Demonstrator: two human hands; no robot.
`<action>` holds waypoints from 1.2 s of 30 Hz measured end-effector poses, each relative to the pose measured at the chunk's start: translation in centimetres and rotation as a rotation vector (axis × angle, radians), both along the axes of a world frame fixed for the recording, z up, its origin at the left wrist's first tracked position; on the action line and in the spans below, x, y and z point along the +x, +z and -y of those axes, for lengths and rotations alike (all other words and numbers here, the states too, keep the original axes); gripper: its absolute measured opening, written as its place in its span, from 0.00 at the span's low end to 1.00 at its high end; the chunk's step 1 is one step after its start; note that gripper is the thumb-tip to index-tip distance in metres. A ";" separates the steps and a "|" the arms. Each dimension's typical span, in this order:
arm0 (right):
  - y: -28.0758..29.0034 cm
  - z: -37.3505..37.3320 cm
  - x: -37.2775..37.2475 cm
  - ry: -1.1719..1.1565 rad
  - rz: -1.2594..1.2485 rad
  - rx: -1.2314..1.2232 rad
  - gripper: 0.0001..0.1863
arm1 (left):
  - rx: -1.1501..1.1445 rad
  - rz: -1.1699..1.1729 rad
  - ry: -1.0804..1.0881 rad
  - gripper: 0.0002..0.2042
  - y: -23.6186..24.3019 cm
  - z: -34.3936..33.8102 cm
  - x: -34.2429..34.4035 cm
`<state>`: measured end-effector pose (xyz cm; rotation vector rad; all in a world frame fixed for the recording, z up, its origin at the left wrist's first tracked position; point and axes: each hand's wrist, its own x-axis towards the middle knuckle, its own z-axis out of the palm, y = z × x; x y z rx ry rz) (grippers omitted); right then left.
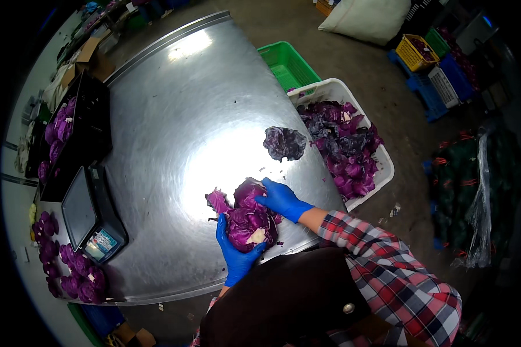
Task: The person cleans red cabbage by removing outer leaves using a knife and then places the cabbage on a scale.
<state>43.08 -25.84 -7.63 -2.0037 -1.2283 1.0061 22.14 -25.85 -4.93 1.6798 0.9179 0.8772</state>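
Left hand (237, 261): cupped around purple cabbage (246, 226), cabbage between both hands. Right hand (283, 200): grasping outer leaf (247, 194), apparently. Dark leaf (285, 144): beyond right hand, on table (156, 115). Handling advice: left firm, right peeling leaf gently from base.

Cabbage (244, 226) partly behind left fingers (221, 226), scale panel (102, 245) illegibly small

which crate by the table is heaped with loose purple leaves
The white crate at the table's right edge. By contrast, the black crate at left holds whole purple cabbages, and the green crate just beyond shows mostly bare inside.
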 end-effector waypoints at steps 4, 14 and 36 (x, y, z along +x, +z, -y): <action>-1.6 -1.2 -0.1 -0.031 0.055 0.068 0.24 | -0.038 0.142 0.067 0.53 0.2 0.0 0.2; 3.8 4.6 0.9 -0.087 -0.683 -0.077 0.26 | -0.448 -0.439 -0.133 0.44 4.4 -3.1 0.1; 3.0 0.2 2.3 0.073 -0.067 0.409 0.24 | 0.331 -0.311 -0.004 0.56 -0.1 -2.7 3.8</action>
